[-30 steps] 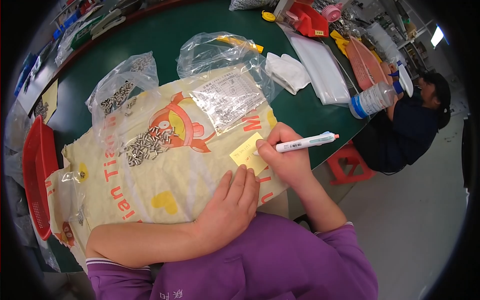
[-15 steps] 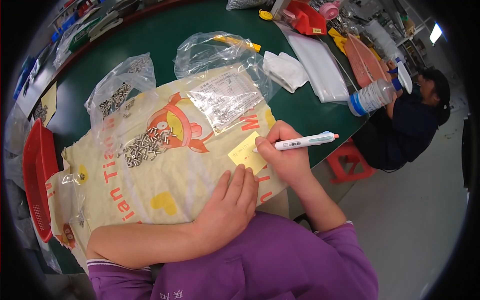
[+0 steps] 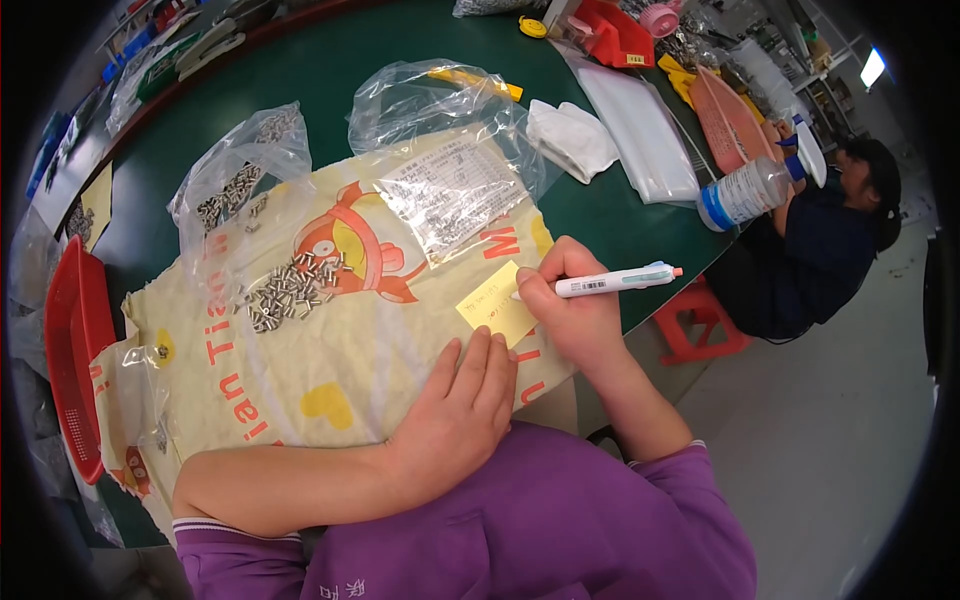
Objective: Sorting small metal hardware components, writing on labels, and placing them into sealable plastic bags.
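Left hand [image 3: 458,410] is lying flat, gripping nothing, fingertips pinning yellow note's [image 3: 492,297] near edge. Right hand [image 3: 575,310], right of note, is gripping pen [image 3: 620,281]. Note is carrying some writing, partly blank, likely unfinished. Printed sheet [image 3: 455,198] is lying beyond note.

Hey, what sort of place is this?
Probably a workshop or small factory: there's a pile of small metal pieces, a long red tray and a big green worktable.
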A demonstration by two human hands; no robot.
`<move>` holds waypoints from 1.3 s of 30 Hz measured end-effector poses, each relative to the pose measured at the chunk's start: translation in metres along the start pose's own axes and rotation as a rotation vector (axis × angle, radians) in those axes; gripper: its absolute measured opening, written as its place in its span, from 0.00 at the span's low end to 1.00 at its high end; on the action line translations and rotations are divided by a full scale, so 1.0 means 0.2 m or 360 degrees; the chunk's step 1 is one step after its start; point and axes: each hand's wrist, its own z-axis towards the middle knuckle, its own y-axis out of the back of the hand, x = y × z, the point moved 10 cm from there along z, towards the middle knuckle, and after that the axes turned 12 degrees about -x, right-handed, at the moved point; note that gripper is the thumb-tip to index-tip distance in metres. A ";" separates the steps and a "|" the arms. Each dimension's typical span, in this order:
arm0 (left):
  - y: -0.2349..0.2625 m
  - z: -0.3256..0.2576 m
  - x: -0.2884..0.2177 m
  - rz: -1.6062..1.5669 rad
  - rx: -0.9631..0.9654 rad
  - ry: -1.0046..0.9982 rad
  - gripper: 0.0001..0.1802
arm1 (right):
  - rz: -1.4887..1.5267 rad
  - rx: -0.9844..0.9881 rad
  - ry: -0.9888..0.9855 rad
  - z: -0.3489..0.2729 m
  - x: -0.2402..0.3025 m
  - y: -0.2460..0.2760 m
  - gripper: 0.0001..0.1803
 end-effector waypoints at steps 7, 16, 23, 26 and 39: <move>0.00 0.00 0.00 -0.0003 0.0006 -0.0006 0.36 | -0.0018 -0.0026 0.0037 0.01 0.00 0.01 0.15; -0.01 -0.02 -0.02 -0.0009 0.0007 -0.0031 0.36 | -0.0446 -0.0326 0.0672 0.16 0.17 0.31 0.09; -0.01 0.02 0.00 -0.0075 -0.0022 0.0009 0.36 | -0.1014 -0.0004 0.1006 0.28 0.13 0.24 0.12; -0.01 -0.02 0.01 -0.0041 0.0004 0.0043 0.36 | -0.0555 0.0270 0.0364 0.17 0.14 0.09 0.11; 0.44 -0.28 0.06 -0.0285 -0.0368 0.0301 0.31 | -0.0186 0.0813 -0.0066 0.16 0.24 -0.09 0.06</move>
